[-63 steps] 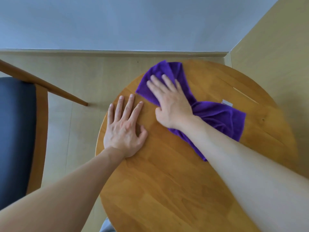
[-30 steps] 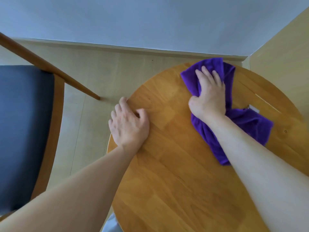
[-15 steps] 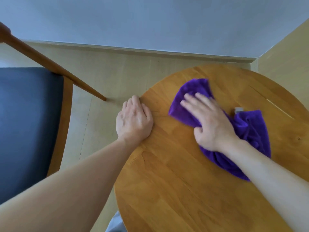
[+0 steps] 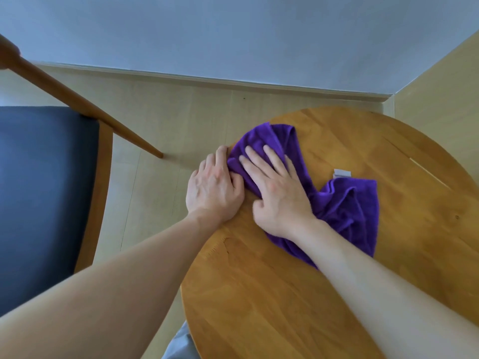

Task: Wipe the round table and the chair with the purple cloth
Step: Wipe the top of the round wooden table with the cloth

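Note:
The purple cloth (image 4: 344,203) lies bunched on the round wooden table (image 4: 298,294), reaching the table's left rim. My right hand (image 4: 277,193) presses flat on the cloth's left part with fingers spread. My left hand (image 4: 213,190) rests on the table's left edge, right beside the right hand, its fingers curled over the rim and its thumb touching the cloth. A small white tag (image 4: 342,173) sticks out of the cloth. The chair (image 4: 39,190), wooden with a dark blue seat, stands to the left of the table.
A chair leg (image 4: 85,110) slants across the pale wooden floor (image 4: 181,120) between chair and table. A blue-grey wall (image 4: 233,35) with a baseboard runs behind. A light wooden panel (image 4: 440,86) rises at the right, close to the table.
My right hand slid the cloth from the table's far side to the left edge, meeting my left hand. The left hand went from lying flat to curling over the rim.

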`<control>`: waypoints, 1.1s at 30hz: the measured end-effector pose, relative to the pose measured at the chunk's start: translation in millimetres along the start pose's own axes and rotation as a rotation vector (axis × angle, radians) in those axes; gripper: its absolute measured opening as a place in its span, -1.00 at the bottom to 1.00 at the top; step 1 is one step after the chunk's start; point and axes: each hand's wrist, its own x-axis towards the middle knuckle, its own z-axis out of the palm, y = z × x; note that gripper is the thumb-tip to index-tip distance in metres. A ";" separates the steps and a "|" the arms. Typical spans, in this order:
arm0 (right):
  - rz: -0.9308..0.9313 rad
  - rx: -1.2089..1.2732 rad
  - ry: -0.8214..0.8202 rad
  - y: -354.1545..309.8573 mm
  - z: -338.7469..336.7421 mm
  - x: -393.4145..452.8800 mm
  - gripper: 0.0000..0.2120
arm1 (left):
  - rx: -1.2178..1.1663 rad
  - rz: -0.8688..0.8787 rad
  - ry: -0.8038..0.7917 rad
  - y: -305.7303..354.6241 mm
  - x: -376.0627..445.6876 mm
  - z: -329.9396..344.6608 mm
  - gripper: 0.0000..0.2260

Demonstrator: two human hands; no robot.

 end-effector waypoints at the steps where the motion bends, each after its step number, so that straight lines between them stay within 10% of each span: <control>1: -0.055 0.014 -0.022 11.1 -3.6 -8.5 -0.16 | -0.004 -0.005 -0.002 0.7 0.2 0.0 -0.56; 11: 0.413 0.074 0.236 24.0 -14.4 40.9 -0.25 | -0.016 -0.006 -0.003 -1.3 2.3 -0.4 -0.57; 24: -0.054 0.011 0.061 23.6 4.9 -35.0 -0.34 | 0.027 0.190 -0.084 -32.3 -44.9 -6.5 -0.39; 33: 0.386 0.048 0.202 -45.9 31.9 -31.6 -0.31 | 0.075 0.265 -0.214 -84.3 -165.9 -14.9 -0.26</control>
